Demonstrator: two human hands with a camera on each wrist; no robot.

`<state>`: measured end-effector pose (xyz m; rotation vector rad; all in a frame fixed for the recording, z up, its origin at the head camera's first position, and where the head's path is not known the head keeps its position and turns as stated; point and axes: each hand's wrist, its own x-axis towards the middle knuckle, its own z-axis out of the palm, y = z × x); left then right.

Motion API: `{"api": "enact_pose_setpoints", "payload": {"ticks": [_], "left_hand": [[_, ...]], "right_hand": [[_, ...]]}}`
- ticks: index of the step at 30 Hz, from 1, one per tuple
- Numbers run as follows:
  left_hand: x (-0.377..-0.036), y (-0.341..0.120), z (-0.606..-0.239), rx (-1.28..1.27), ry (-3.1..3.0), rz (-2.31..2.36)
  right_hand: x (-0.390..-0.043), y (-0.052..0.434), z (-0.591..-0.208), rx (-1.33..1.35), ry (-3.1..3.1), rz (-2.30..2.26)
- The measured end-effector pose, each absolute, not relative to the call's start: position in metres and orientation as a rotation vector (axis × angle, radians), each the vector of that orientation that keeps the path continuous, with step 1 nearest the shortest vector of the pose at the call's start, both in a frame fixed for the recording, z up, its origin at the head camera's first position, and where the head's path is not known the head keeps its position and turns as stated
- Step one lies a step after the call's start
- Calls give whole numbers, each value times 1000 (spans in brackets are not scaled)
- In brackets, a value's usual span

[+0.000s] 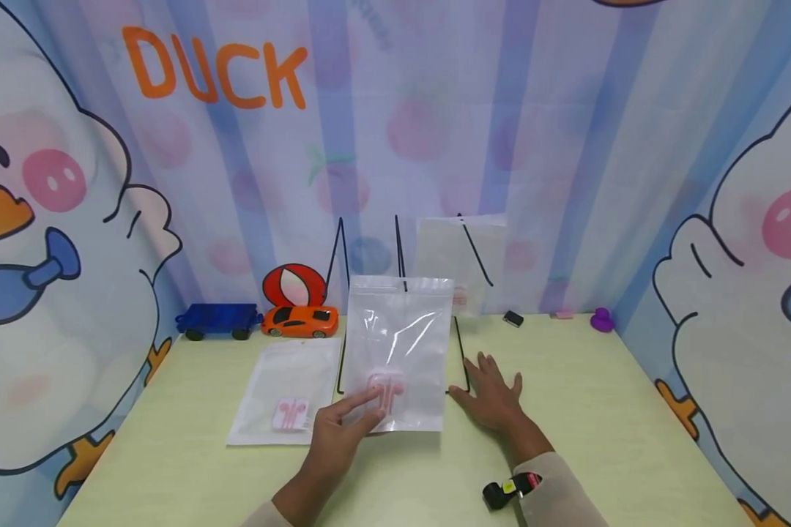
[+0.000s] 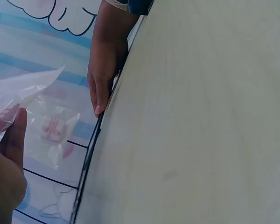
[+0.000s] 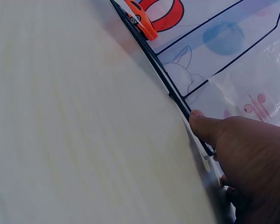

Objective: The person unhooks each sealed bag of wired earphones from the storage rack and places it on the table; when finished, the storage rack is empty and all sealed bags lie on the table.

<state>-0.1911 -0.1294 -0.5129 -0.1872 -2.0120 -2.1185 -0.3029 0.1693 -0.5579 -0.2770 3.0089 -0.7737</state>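
My left hand (image 1: 332,439) pinches the lower part of a clear zip bag (image 1: 402,322) between thumb and fingers. Pink earphones (image 1: 387,391) show inside it. The bag stands upright in front of a black wire rack (image 1: 400,249), covering much of it. A second bag (image 1: 461,256) hangs on the rack's right prong, with pink earphones (image 3: 257,108) visible through the plastic in the right wrist view. My right hand (image 1: 494,395) rests with spread fingers at the right side of the rack's base; its thumb touches the black wire in the right wrist view.
Another bag with earphones (image 1: 283,373) lies flat on the table at left. Along the back edge stand a blue toy trailer (image 1: 217,318) and an orange toy car (image 1: 299,320). A small black item (image 1: 513,318) and a purple toy (image 1: 602,320) sit back right.
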Motion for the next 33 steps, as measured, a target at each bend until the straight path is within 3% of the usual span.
{"api": "enact_pose_setpoints", "payload": {"ticks": [10,33], "left_hand": [[-190,-129,-523,-192,-1821,-2462],[-185,-139,-515,-226,-1961,-2396]], "right_hand": [[-301,170,-554,-278,3003,-792],[-303,171,-555,-302,3003,-791]]}}
